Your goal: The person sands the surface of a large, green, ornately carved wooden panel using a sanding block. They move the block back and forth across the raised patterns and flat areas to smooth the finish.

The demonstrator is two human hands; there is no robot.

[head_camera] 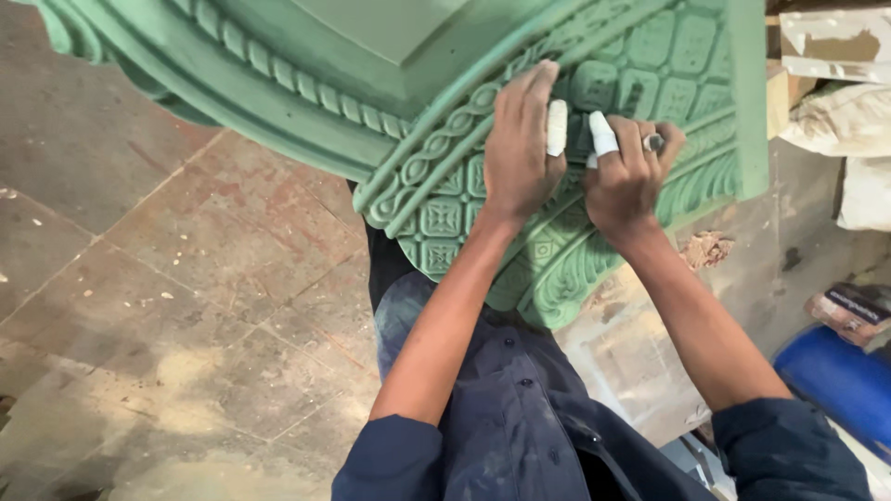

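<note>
The green carved moulding (557, 250) juts out over the person's lap, its long edge running up to the right. The left hand (520, 148) lies flat on it, grip wide, holding nothing. Just beside it, the right hand (626, 181), grip closed around a small metal tool (654, 142), presses into the carving. A tan packet (849, 311) and blue drum (840, 380) sit lower right.

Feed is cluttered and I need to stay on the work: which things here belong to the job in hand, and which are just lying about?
In the job:
green carved moulding
left hand, flat on the carving, finger taped
right hand, finger taped, gripping a small metal tool

Lying about:
blue drum
pale sacks
small packet
tiled floor
</note>
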